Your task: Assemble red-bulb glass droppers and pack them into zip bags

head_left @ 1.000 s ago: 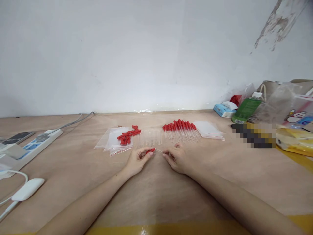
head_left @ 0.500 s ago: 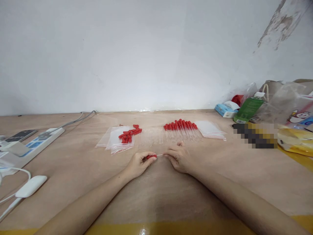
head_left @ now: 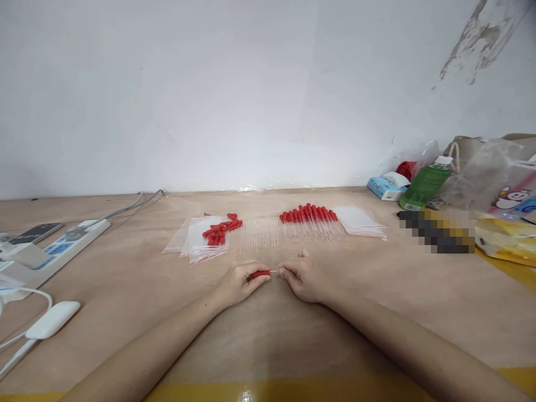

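Observation:
My left hand (head_left: 238,285) pinches a red rubber dropper bulb (head_left: 261,273) between thumb and fingers. From the bulb's right end a thin clear glass tube (head_left: 273,272) runs to my right hand (head_left: 305,277), whose thumb and forefinger are closed on it. Just beyond my hands lies a row of bare glass tubes (head_left: 257,234). A pile of loose red bulbs (head_left: 216,231) rests on clear plastic bags (head_left: 195,241) to the left. Assembled droppers with red bulbs (head_left: 310,215) lie side by side to the right.
More zip bags (head_left: 360,222) are stacked beyond the droppers. At the right stand a tissue pack (head_left: 387,188), a green bottle (head_left: 427,184) and plastic bags (head_left: 489,173). A power strip (head_left: 79,240), a phone (head_left: 37,233) and a white adapter (head_left: 53,319) lie at the left.
Both hands have shifted slightly toward me. My right fingers have curled in more closely on the glass tube, and less of it shows between the hands.

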Tool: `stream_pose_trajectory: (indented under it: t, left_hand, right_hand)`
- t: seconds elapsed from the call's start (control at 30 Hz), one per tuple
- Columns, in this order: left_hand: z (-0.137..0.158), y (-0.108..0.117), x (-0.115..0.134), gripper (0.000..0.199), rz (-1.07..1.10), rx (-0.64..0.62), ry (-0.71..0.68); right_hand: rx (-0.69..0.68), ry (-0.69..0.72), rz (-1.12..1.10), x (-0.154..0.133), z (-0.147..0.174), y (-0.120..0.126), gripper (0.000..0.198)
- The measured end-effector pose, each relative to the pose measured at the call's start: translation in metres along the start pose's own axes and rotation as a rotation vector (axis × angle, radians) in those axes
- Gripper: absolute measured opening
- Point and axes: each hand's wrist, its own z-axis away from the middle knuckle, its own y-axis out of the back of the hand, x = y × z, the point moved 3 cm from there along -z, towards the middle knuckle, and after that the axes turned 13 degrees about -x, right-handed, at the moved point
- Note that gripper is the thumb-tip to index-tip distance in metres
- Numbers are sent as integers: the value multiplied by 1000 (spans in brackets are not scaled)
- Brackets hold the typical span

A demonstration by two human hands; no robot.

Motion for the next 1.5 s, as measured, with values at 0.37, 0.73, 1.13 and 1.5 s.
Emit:
stream_pose_trajectory:
  t: [0.37,0.73,1.13,1.5]
  left_hand:
    - [0,8,-8,20,-70,137,2]
    - [2,9,-16,15,-124,154,66]
    - [-5,47,-27,23,-267,447,226]
    - [-85,124,-137,18,-375,30,492]
  right_hand:
    - [-73,-30,236,-20,-1,16,19]
    - [213,-797,81,74,-41,61,29]
    - [187,-739,172,70,-58,42,30]
    - [45,-783,187,52,-98,22,26]
